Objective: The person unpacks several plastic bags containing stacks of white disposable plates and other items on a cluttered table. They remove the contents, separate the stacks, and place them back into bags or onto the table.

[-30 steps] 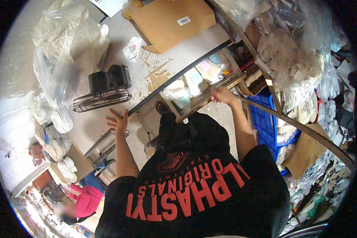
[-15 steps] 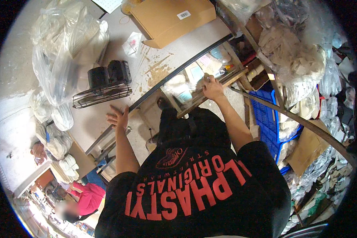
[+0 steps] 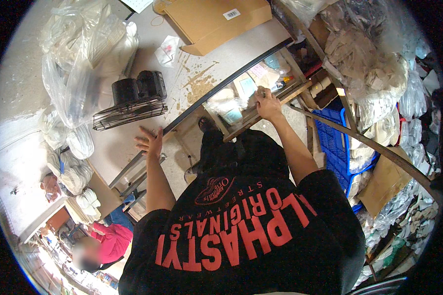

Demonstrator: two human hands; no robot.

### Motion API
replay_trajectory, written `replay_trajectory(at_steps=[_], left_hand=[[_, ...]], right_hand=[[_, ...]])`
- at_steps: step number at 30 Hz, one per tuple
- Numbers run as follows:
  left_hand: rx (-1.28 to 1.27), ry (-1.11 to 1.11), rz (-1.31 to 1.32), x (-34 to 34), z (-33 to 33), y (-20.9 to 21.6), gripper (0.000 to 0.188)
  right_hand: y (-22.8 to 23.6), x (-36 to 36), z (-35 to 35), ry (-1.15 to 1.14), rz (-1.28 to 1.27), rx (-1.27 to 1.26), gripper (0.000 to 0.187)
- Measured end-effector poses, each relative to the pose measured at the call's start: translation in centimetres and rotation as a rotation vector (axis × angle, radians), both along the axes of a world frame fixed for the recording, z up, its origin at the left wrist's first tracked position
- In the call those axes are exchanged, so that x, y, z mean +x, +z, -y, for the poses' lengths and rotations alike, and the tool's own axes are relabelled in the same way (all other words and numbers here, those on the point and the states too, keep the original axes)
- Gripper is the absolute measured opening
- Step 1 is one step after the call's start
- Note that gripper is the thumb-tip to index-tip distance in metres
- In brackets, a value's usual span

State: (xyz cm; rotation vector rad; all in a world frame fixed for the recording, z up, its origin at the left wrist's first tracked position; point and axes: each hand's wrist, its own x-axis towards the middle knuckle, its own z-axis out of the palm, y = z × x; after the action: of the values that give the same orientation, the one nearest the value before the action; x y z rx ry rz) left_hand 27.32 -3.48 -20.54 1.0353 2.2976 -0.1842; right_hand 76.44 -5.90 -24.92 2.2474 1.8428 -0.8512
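An open wooden drawer [image 3: 295, 89] juts from under the table, holding papers [image 3: 246, 86], pale blue pieces [image 3: 233, 116] and clear plastic bags. My right hand [image 3: 269, 105] lies over its front board, fingers curled over the rim and inward; their tips are partly hidden. At the table's front edge, left of the drawer, my left hand [image 3: 149, 141] has its fingers spread and holds nothing. Just beyond it, a black fan-like device [image 3: 133, 93] with a wire grille rests on the table [image 3: 147, 29].
A flat cardboard box [image 3: 211, 24] and a crumpled paper [image 3: 167, 51] lie on the table. Bagged goods [image 3: 79, 54] fill its far left. To my right are a blue crate [image 3: 332, 142], a slanted wooden bar [image 3: 379, 149] and heaped plastic bags. A person in red [image 3: 114, 243] is at lower left.
The view has shifted slightly. My left hand's fingers are spread a little more near the table edge. My right hand stays on the drawer's front board, and the drawer looks equally far out.
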Motion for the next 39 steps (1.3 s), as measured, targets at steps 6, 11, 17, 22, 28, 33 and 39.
replay_trajectory(at_steps=[6,11,17,22,28,33,39], left_hand=[[-0.015,-0.018,-0.031,-0.2,-0.1,-0.3,0.117],[-0.010,-0.024,-0.015,-0.1,0.1,-0.3,0.118],[0.023,-0.016,-0.006,0.1,0.2,-0.3,0.118],[0.040,-0.019,-0.007,0.1,0.4,-0.3,0.118],[0.053,-0.007,-0.010,0.4,0.4,-0.4,0.117],[0.058,0.007,-0.014,0.5,0.3,-0.4,0.118],[0.034,0.009,-0.037,0.4,0.1,-0.3,0.119]], right_hand=[[0.5,0.0,-0.1,0.018,0.005,-0.041,0.054],[1.4,-1.3,-0.1,0.107,0.070,-0.009,0.053],[3.0,-4.7,2.2,0.649,-0.122,0.059,0.057],[2.8,-5.6,3.2,0.648,-0.012,0.065,0.054],[1.6,-5.7,3.2,0.623,-0.030,0.148,0.042],[2.2,-5.3,2.7,0.621,-0.043,0.069,0.039],[2.6,-5.0,2.6,0.568,-0.123,-0.036,0.058]])
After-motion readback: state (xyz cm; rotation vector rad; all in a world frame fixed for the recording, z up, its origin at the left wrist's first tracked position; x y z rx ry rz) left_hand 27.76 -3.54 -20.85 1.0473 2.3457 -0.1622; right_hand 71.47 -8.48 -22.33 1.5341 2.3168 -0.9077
